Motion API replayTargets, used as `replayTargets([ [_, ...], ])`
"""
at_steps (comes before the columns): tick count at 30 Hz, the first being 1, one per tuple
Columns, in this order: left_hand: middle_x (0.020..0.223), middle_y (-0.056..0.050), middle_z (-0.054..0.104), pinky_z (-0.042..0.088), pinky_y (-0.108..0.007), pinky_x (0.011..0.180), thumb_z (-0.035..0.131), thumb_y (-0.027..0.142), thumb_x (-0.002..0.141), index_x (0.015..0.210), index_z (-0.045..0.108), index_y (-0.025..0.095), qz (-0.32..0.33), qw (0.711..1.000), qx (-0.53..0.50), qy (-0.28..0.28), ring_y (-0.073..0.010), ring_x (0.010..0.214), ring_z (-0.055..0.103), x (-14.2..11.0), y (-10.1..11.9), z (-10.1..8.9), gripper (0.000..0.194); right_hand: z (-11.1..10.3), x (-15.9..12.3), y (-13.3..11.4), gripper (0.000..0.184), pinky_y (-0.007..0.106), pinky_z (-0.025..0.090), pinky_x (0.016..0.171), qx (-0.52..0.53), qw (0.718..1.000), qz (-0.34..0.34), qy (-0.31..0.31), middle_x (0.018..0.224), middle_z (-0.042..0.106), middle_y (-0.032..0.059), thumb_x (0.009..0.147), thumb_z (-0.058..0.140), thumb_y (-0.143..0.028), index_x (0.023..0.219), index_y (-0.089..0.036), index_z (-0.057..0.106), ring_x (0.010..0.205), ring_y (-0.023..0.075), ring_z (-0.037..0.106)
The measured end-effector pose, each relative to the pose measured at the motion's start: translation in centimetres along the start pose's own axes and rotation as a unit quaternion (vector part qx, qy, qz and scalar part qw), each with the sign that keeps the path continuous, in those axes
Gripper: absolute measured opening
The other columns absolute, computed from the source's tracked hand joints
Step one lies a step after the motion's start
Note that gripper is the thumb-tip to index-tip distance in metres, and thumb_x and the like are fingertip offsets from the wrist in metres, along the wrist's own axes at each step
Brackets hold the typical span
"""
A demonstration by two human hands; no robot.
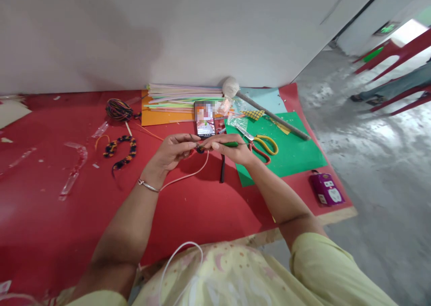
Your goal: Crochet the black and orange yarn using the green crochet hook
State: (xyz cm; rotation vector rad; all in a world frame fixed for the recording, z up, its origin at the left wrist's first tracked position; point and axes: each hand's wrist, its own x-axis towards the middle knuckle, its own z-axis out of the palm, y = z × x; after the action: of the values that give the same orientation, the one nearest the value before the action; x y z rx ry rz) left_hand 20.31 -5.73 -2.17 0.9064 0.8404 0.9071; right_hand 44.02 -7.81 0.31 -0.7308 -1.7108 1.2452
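Note:
My left hand (177,152) pinches a small dark yarn piece (200,149) above the red table covering. From the right, my right hand (229,147) is closed round a crochet hook (230,144) with a green handle, its tip meeting the yarn piece between both hands. Fingers hide most of the piece. A pale cord (188,175) curves below my hands. To the left lies a curled black-and-orange crocheted strip (132,151), with a ball of dark multicoloured yarn (118,110) behind it. An orange strand runs from the ball's side towards my left hand.
A phone (204,128) stands just behind my hands. Pale plastic straws (188,91) lie on orange card. Yellow-handled scissors (269,144), red-handled pliers (261,154) and a long stick (276,117) rest over green card (292,157). A purple pouch (326,189) sits near the right edge.

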Motion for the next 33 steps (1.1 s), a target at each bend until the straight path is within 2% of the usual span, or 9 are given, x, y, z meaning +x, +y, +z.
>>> replayTargets([
  [8,0.063,-0.003,0.07,0.031,-0.021,0.045,0.099,0.026,0.052,0.074,0.083,0.016,0.041,0.997,-0.001,0.058,-0.0055,0.046,0.048,0.6,-0.5,0.3,0.029,0.1,0.3,1.4,0.027,0.036,0.061,0.098,-0.022,1.0,-0.005,0.011,0.108,0.083,0.0068,0.098,0.071,-0.044,0.111,-0.023,0.084,0.105,0.0213,0.077],
  [9,0.064,-0.003,0.07,0.03,-0.021,0.044,0.099,0.025,0.051,0.074,0.083,0.016,0.049,0.996,-0.004,0.074,-0.0054,0.046,0.048,0.7,-0.5,0.3,0.029,-0.1,0.4,1.6,0.031,0.036,0.061,0.098,-0.027,1.0,0.002,0.004,0.111,0.083,0.0068,0.097,0.073,-0.044,0.119,-0.023,0.082,0.106,0.0215,0.077],
  [12,0.062,-0.002,0.069,0.029,-0.021,0.044,0.098,0.024,0.05,0.073,0.081,0.016,0.07,0.991,-0.01,0.116,-0.0046,0.044,0.046,0.9,-0.5,0.3,0.028,-1.2,0.9,2.6,0.059,0.042,0.06,0.103,-0.086,0.996,0.007,-0.029,0.128,0.078,0.0095,0.093,0.078,-0.045,0.147,-0.026,0.064,0.119,0.0257,0.074],
  [14,0.059,0.0,0.067,0.028,-0.021,0.044,0.097,0.023,0.051,0.073,0.081,0.016,0.074,0.989,-0.015,0.127,-0.0045,0.044,0.045,1.1,-0.5,0.3,0.028,-2.1,1.5,3.7,0.061,0.051,0.054,0.114,-0.218,0.976,-0.019,-0.007,0.144,0.071,0.0121,0.093,0.076,-0.047,0.149,-0.027,0.062,0.134,0.0306,0.064],
  [17,0.057,0.001,0.065,0.025,-0.02,0.043,0.096,0.022,0.052,0.073,0.081,0.016,0.066,0.99,-0.026,0.124,-0.0044,0.044,0.044,1.2,-0.6,0.3,0.027,-3.0,2.4,5.5,0.044,0.064,0.032,0.128,-0.459,0.886,-0.023,0.06,0.161,0.056,0.0143,0.1,0.064,-0.044,0.138,-0.024,0.07,0.155,0.0377,0.04],
  [19,0.057,0.001,0.065,0.025,-0.02,0.043,0.096,0.022,0.052,0.073,0.081,0.017,0.059,0.991,-0.032,0.119,-0.0042,0.044,0.043,1.2,-0.7,0.3,0.026,-3.3,3.0,6.6,0.04,0.064,0.026,0.13,-0.546,0.834,-0.001,0.075,0.169,0.045,0.0124,0.103,0.056,-0.039,0.138,-0.025,0.07,0.162,0.039,0.028],
  [21,0.058,0.0,0.065,0.025,-0.02,0.043,0.096,0.022,0.052,0.072,0.081,0.016,0.052,0.992,-0.033,0.113,-0.0041,0.044,0.043,1.2,-0.8,0.3,0.026,-3.3,3.5,7.5,0.04,0.063,0.023,0.13,-0.586,0.807,0.008,0.071,0.174,0.039,0.0096,0.103,0.055,-0.036,0.139,-0.026,0.069,0.164,0.0389,0.023],
  [27,0.059,0.0,0.066,0.026,-0.02,0.044,0.097,0.022,0.052,0.072,0.081,0.016,0.045,0.993,-0.036,0.101,-0.0039,0.045,0.044,1.1,-0.9,0.6,0.026,-3.1,4.1,8.4,0.039,0.062,0.019,0.131,-0.605,0.795,0.007,0.053,0.176,0.034,0.0063,0.098,0.06,-0.031,0.136,-0.027,0.069,0.166,0.0387,0.021],
  [33,0.057,0.0,0.064,0.025,-0.019,0.042,0.097,0.022,0.05,0.071,0.08,0.016,0.038,0.993,-0.043,0.099,-0.0038,0.044,0.043,1.0,-0.8,0.9,0.028,-3.3,3.8,7.7,0.045,0.061,0.023,0.13,-0.59,0.803,0.001,0.087,0.173,0.039,0.0085,0.095,0.059,-0.026,0.138,-0.025,0.068,0.164,0.039,0.024],
])
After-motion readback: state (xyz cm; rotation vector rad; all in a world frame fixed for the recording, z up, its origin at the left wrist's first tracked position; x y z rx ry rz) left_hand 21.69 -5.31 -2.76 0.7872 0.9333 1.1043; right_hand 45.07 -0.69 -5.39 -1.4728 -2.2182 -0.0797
